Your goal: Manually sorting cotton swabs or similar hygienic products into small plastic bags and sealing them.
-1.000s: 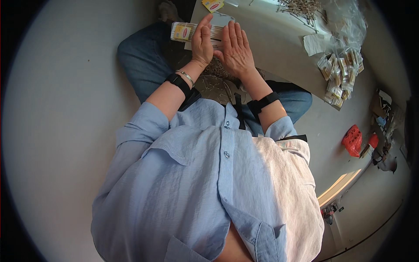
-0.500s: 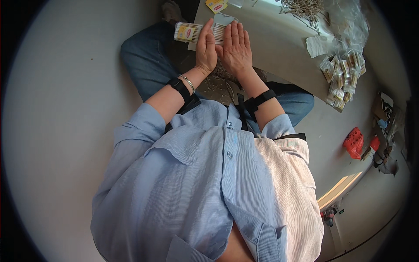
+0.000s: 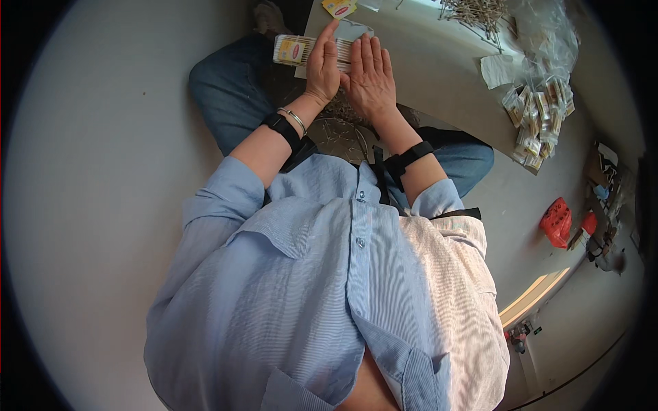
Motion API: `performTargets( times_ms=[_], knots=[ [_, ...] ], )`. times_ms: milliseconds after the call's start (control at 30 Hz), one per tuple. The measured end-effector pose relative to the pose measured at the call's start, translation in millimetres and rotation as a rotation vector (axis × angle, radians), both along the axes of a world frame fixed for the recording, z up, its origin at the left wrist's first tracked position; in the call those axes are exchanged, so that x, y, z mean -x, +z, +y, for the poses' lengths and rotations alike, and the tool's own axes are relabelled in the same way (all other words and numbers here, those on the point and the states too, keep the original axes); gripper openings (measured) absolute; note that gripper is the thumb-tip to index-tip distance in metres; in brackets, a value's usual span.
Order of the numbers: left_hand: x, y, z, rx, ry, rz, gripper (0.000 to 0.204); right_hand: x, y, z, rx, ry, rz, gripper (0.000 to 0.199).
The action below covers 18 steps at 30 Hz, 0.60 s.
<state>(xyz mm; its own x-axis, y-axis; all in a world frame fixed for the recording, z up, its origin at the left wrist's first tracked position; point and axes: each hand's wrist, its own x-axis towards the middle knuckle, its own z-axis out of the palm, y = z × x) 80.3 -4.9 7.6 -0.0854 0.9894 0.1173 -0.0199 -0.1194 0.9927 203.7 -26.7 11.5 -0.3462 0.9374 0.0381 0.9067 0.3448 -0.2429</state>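
Observation:
A row of cotton swabs [image 3: 344,49] lies side by side at the near left corner of the table, between my two hands. My left hand [image 3: 323,68] stands on edge along the row's left end, fingers stretched out together. Flat over the right part of the row rests my right hand [image 3: 371,79], fingers extended and slightly apart, hiding the swabs beneath. Left of my left hand is a clear pack of swabs with a yellow label [image 3: 292,51], jutting past the table's edge. A pale sheet or wrapper [image 3: 354,29] shows just beyond the row.
Loose swabs [image 3: 480,19] are heaped at the table's far side. Clear plastic bags [image 3: 545,44] and several small filled packets [image 3: 538,127] lie at the right, near a white paper piece [image 3: 498,71]. A yellow card [image 3: 339,7] sits at the far left. More swabs lie between my legs [image 3: 343,137].
My left hand has shifted slightly forward and to the left, its fingertips reaching farther. My right hand has barely moved.

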Motion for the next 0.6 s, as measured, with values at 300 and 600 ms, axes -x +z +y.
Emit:
performTargets(
  times_ms=[300,600],
  knots=[
    [-3.7,-6.7,2.6,0.018,-0.054,-0.059,0.051,0.1,-1.6,5.5,-0.030,-0.021,0.009,0.072],
    [0.4,-4.0,1.1,0.044,-0.110,-0.003,0.059,-1.8,0.1,-6.6,0.014,0.027,0.011,0.069]
  ],
)
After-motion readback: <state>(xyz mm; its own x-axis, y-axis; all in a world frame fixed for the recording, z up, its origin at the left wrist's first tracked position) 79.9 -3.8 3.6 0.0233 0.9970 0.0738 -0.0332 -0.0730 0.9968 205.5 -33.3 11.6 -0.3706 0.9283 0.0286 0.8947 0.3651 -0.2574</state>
